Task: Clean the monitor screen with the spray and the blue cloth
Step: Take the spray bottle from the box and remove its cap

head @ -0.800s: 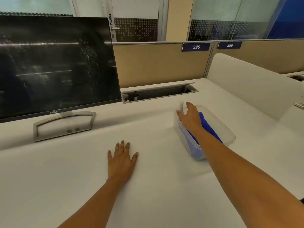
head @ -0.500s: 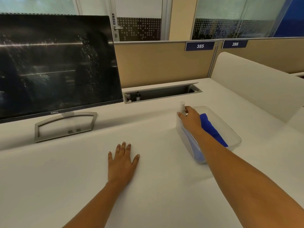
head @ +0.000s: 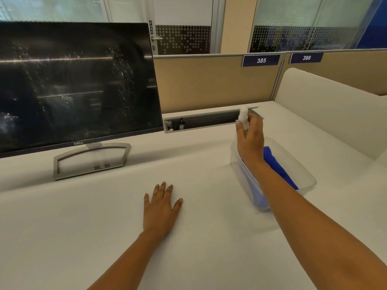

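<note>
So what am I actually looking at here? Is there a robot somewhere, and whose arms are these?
There is no robot here. These are a person's two bare arms, filmed by a wide-angle camera worn on their head that looks forward and down, which is why the arms come in from the bottom edge. The left hand rests flat, fingers straight, on the white desk. The right hand grips a small white spray bottle over the far end of a clear plastic container, in which a blue cloth lies. On the left stands a Dell monitor. Its dark screen is speckled and streaked, and the job is to clean it. Behind the desk are an open cable tray and a beige partition.
</note>
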{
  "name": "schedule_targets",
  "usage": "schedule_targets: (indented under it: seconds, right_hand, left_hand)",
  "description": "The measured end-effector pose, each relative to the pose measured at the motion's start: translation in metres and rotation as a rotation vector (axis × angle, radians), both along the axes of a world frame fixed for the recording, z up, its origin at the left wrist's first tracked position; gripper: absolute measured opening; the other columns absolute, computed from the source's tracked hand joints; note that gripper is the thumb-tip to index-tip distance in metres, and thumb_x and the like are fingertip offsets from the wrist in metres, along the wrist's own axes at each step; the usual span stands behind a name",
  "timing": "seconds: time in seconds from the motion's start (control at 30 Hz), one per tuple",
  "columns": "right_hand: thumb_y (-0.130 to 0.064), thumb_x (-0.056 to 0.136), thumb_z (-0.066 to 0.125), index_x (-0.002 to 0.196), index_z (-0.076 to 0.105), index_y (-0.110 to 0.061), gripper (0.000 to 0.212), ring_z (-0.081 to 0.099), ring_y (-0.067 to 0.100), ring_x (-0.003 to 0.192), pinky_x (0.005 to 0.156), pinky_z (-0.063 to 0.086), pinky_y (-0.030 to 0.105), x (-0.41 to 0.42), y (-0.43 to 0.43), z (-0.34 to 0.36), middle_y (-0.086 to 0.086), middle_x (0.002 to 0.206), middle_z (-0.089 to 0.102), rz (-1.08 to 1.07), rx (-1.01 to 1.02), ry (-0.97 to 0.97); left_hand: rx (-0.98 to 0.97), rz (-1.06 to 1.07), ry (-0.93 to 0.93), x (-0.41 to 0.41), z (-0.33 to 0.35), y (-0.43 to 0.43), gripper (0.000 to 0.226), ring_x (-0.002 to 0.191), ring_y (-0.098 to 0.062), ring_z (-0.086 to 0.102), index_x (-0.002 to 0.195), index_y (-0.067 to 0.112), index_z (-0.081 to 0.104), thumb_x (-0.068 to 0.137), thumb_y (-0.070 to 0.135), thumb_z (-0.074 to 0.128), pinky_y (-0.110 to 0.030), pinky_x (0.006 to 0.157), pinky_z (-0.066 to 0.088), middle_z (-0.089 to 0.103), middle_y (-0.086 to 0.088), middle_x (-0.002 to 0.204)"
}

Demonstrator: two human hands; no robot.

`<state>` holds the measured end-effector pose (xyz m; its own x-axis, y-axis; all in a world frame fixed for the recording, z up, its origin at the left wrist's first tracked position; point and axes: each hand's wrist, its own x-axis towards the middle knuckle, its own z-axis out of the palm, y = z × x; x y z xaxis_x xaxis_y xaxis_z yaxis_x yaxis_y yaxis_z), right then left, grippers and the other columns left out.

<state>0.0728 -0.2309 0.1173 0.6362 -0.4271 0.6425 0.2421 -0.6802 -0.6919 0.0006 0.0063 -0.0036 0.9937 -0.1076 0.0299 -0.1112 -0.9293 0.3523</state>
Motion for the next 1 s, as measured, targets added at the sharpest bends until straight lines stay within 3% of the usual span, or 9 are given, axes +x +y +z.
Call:
schedule_targets:
  seconds: [0.13, 0.23, 0.33, 0.47, 0.6, 0.77, 0.83, 0.93, 1.0]
  right_hand:
    - [-0.019, 0.093, 0.049, 0.116, 0.046, 0.001, 0.031, 0.043, 0.009, 0.084, 0.065, 0.039, 0.015, -0.013, 0.031, 0.004, 0.014, 0.107, 0.047, 0.203, -0.055, -0.08]
    - [-0.021, 0.095, 0.046, 0.115, 0.045, -0.004, 0.026, 0.048, 0.015, 0.08, 0.066, 0.042, 0.025, -0.026, 0.056, -0.014, 0.009, 0.099, 0.05, 0.467, 0.054, 0.137]
    - [-0.026, 0.096, 0.042, 0.118, 0.041, -0.01, 0.027, 0.052, 0.016, 0.081, 0.067, 0.044, 0.021, -0.04, 0.078, -0.035, 0.005, 0.098, 0.053, 0.633, 0.109, 0.36]
    - [-0.03, 0.096, 0.04, 0.127, 0.037, -0.014, 0.034, 0.052, 0.013, 0.093, 0.077, 0.044, 0.017, -0.047, 0.099, -0.047, 0.0, 0.112, 0.049, 0.709, 0.165, 0.525]
    - [-0.032, 0.097, 0.037, 0.128, 0.039, -0.014, 0.036, 0.052, 0.011, 0.092, 0.065, 0.043, 0.011, -0.05, 0.109, -0.048, 0.001, 0.112, 0.051, 0.755, 0.199, 0.568]
    - [-0.035, 0.097, 0.035, 0.141, 0.029, -0.019, 0.048, 0.051, 0.015, 0.101, 0.059, 0.044, 0.005, -0.049, 0.119, -0.046, 0.007, 0.135, 0.047, 0.788, 0.21, 0.615]
    - [-0.033, 0.097, 0.036, 0.142, 0.027, -0.021, 0.048, 0.052, 0.025, 0.11, 0.066, 0.046, 0.011, -0.05, 0.122, -0.045, 0.008, 0.139, 0.044, 0.781, 0.205, 0.612]
    - [-0.032, 0.097, 0.036, 0.143, 0.025, -0.022, 0.048, 0.049, 0.029, 0.12, 0.088, 0.049, 0.032, -0.051, 0.128, -0.044, 0.008, 0.141, 0.042, 0.744, 0.193, 0.618]
    - [-0.033, 0.097, 0.036, 0.143, 0.026, -0.021, 0.048, 0.05, 0.027, 0.12, 0.095, 0.047, 0.037, -0.052, 0.131, -0.044, 0.007, 0.14, 0.044, 0.711, 0.162, 0.616]
  left_hand:
    - [-0.284, 0.044, 0.017, 0.005, 0.013, 0.0, 0.043, 0.14, -0.019, 0.024, 0.133, 0.017, 0.043, 0.094, 0.036, 0.041, -0.039, 0.116, 0.006, 0.034, -0.004, 0.148]
    - [-0.637, 0.084, -0.034, 0.007, 0.036, -0.003, 0.027, 0.115, -0.022, 0.055, 0.112, 0.012, 0.062, 0.092, 0.025, 0.05, -0.029, 0.1, 0.036, 0.062, -0.008, 0.121]
    - [-0.935, 0.117, -0.003, 0.009, 0.063, -0.011, 0.03, 0.105, -0.015, 0.057, 0.113, 0.014, 0.062, 0.092, 0.031, 0.05, -0.025, 0.089, 0.039, 0.065, -0.005, 0.116]
    - [-1.226, 0.149, 0.1, 0.018, 0.089, -0.021, 0.04, 0.111, -0.018, 0.055, 0.122, 0.016, 0.055, 0.09, 0.039, 0.047, -0.033, 0.098, 0.04, 0.061, -0.003, 0.12]
    - [-1.339, 0.144, 0.132, 0.023, 0.093, -0.022, 0.036, 0.109, -0.02, 0.057, 0.12, 0.012, 0.056, 0.092, 0.032, 0.046, -0.032, 0.098, 0.044, 0.062, -0.004, 0.115]
    - [-1.49, 0.189, 0.182, 0.025, 0.092, -0.021, 0.024, 0.091, -0.012, 0.063, 0.102, 0.016, 0.063, 0.093, 0.027, 0.044, -0.021, 0.074, 0.052, 0.066, 0.003, 0.094]
    - [-1.503, 0.239, 0.155, 0.025, 0.092, -0.022, 0.02, 0.092, -0.016, 0.063, 0.094, 0.018, 0.063, 0.093, 0.027, 0.044, -0.028, 0.078, 0.053, 0.066, 0.001, 0.094]
    - [-1.512, 0.342, 0.107, 0.026, 0.093, -0.025, 0.023, 0.098, -0.022, 0.061, 0.104, 0.014, 0.061, 0.093, 0.027, 0.046, -0.037, 0.086, 0.051, 0.063, -0.006, 0.104]
    - [-1.53, 0.398, 0.09, 0.026, 0.094, -0.027, 0.027, 0.098, -0.023, 0.06, 0.111, 0.01, 0.06, 0.093, 0.026, 0.047, -0.038, 0.087, 0.05, 0.062, -0.008, 0.107]
